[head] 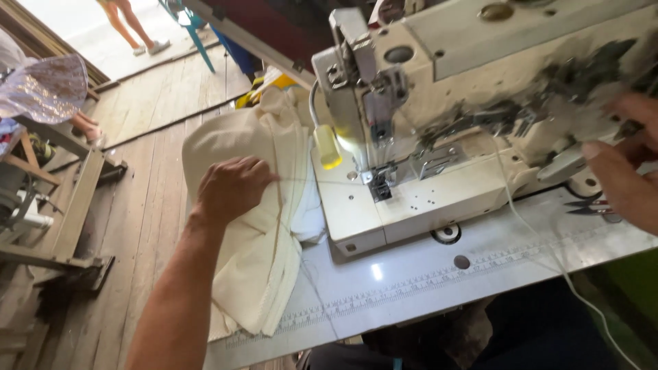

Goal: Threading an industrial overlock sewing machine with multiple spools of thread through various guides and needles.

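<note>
Left hand (229,188) pressed flat, ungripping, on soft cream cloth (264,240) (folded), right hand (627,171) blurred, grip unclear, by boxy sewing machine (439,116)

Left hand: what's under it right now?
The left hand presses on folded cream fabric draped over the edge of the white sewing table. The tabletop under the cloth is hidden.

Bright daylight floods in from the doorway (103,27) at upper left, overexposed there. A glare spot shines on the table (378,272). The right hand (627,168) is motion-blurred; edges bend slightly.
</note>
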